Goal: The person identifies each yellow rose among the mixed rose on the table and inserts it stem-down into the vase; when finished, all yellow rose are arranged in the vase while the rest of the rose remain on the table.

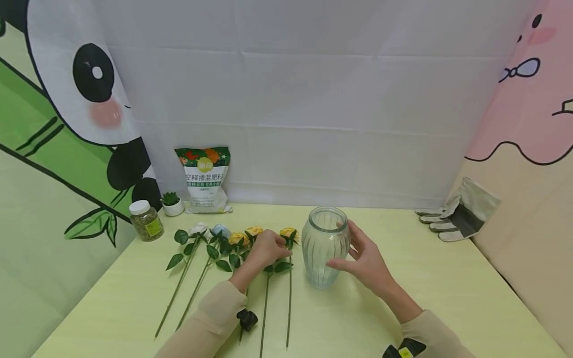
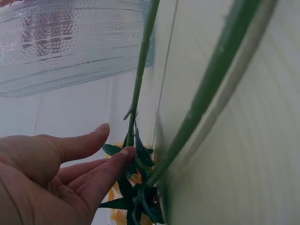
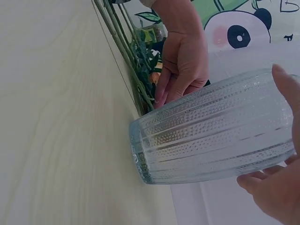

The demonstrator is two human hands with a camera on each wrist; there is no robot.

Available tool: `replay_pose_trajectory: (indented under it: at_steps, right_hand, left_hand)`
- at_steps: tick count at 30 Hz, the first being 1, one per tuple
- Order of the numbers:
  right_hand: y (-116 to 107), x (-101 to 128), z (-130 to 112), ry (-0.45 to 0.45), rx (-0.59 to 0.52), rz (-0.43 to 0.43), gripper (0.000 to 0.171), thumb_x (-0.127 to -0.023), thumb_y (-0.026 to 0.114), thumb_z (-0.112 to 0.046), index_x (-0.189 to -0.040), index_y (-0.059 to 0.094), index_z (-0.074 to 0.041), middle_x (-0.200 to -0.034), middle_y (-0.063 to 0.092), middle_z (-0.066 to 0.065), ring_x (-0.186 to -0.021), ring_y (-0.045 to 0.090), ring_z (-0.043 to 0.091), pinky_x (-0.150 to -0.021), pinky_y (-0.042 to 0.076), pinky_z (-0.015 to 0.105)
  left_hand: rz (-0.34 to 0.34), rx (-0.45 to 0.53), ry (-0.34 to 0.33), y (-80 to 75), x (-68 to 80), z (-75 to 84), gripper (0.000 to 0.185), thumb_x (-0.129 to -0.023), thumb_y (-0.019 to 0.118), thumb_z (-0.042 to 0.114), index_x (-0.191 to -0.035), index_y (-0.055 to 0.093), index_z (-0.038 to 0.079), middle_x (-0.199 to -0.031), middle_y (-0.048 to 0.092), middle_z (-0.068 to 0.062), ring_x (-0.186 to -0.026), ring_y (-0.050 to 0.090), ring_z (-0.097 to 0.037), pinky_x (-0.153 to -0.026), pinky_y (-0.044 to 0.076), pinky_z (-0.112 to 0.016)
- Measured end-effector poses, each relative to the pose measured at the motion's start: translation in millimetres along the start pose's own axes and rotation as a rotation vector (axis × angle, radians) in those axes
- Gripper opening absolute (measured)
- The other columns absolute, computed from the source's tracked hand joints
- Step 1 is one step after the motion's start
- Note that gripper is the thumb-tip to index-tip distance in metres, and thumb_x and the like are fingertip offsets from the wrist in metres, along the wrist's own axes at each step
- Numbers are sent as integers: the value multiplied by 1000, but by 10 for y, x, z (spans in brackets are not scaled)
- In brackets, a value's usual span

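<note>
1. The glass vase is standing upright on the pale green worktop, near its middle, mouth up and nothing inside it.
2. The right hand is sitting just right of the vase, its fingers lightly bent around the ribbed wall without clamping it; this looks like steadying rather than lifting, since the base is resting flat.
3. The left hand is lying just left of the vase, over the leafy upper part of a yellow rose, fingers loose and touching the leaves; I cannot tell whether they are pinching the stem.
4. Further left of the vase, the other roses are lying in a row, heads toward the wall and stems toward the person, each one easy to pick singly.
5. Well left of the vase, by the backdrop, a lidded jar, a small potted plant and a fertiliser bag are standing; to the vase's right, work gloves are lying by the wall.
6. The left wrist view is showing fingertips against the foliage, which the head view blurs; the right wrist view is showing the vase's dotted ribbing and its base on the worktop.
</note>
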State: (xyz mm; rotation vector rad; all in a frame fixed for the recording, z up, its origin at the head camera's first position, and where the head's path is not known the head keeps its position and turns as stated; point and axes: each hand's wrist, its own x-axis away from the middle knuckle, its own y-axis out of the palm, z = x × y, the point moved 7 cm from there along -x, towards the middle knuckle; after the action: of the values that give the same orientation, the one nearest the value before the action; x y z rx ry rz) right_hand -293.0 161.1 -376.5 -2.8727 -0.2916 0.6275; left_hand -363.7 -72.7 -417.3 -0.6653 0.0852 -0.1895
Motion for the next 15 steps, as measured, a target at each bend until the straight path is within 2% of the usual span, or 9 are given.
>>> replay_pose_trajectory:
  at_steps: [4,7,9,10,12,14,15]
  right_hand:
    - [17,-11,-15,-8,25,35,99,-76,89,-10,-157,33,-11,-154,41,8,-139,42,29,-109,40,44]
    - [12,-6,-5,1,30,54,98,-75,90,-9,-156,34,-8,-154,40,10,-136,45,31,-108,42,42]
    - [15,-1,1,11,33,56,99,-75,90,-10,-156,34,-7,-154,40,10,-136,46,32,-107,42,40]
    - [17,2,3,14,34,55,99,-75,90,-10,-156,34,-7,-154,40,10,-136,46,31,-107,42,40]
    - [21,6,5,19,35,53,99,-75,90,-11,-156,34,-9,-154,40,9,-136,46,31,-107,42,38]
    - [25,9,0,15,35,47,98,-75,90,-12,-156,34,-10,-155,39,9,-136,45,30,-107,42,38]
    - [26,10,-5,11,33,45,98,-75,90,-12,-156,34,-10,-155,39,10,-136,45,31,-107,42,39]
  left_hand:
    - [-7,23,-16,24,-31,8,44,-86,80,11,-122,66,-11,-115,68,-24,-90,72,-26,-83,59,-45]
    - [14,15,-23,25,-46,2,43,-85,82,14,-118,68,-11,-102,73,-19,-79,72,-20,-79,60,-42]
    - [19,1,-25,34,-53,-2,28,-86,81,16,-93,72,-10,-80,71,-9,-61,62,-12,-63,56,-33]
    - [23,-7,-22,40,-57,-1,28,-87,81,17,-78,69,-6,-68,65,-4,-54,53,-9,-54,49,-29]
    - [35,-24,-18,50,-61,5,38,-87,80,19,-60,58,4,-55,55,1,-47,42,-8,-47,35,-25]
    - [37,-38,-13,68,-74,10,49,-88,79,21,-52,47,10,-47,48,1,-42,36,-10,-45,25,-26]
    - [52,-45,-13,67,-81,11,47,-88,79,21,-51,52,11,-46,51,2,-41,41,-9,-43,28,-24]
